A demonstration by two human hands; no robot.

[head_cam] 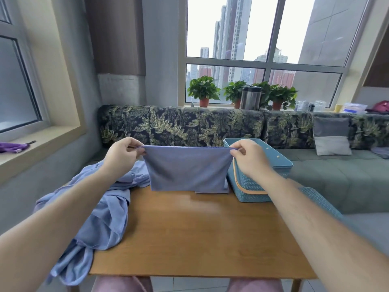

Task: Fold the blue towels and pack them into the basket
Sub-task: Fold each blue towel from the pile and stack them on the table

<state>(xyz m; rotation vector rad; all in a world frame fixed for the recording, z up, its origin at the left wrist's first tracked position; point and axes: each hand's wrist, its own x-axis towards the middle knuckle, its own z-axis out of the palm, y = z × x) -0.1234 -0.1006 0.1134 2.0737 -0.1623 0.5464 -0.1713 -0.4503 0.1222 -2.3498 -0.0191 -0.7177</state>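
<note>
While taut, towel (pixel 187 167) between hands (pixel 122 157) (pixel 250 159)

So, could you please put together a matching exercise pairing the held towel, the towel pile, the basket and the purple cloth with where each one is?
Things:
1. held towel
2. towel pile
3. basket
4. purple cloth

Places:
A. on the left windowsill
B. pinched between left hand and right hand
C. on the table, right side
D. heaped over the table's left edge

Pairs: 1-B, 2-D, 3-C, 4-A.
</note>
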